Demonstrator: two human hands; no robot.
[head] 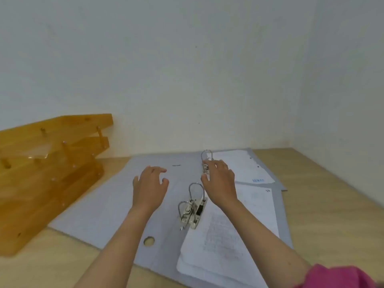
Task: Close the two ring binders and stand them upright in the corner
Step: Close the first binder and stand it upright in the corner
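Two grey ring binders lie open and flat on the wooden desk. The near binder (99,208) overlaps the far binder (158,161), which reaches toward the wall. The near binder's metal ring mechanism (193,208) stands up, with white sheets (224,242) to its right. The far binder's ring (206,155) pokes up beside its own white sheets (241,167). My left hand (149,188) hovers over the grey covers with fingers spread, holding nothing. My right hand (220,181) reaches over the far binder's mechanism, fingers apart, hiding its lower part; whether it touches the metal I cannot tell.
A wooden tiered rack (47,171) lies at the left against the back wall. The two white walls meet in a corner (291,144) at the back right, where bare desk (324,194) shows. A pink sleeve (340,277) is at the bottom right.
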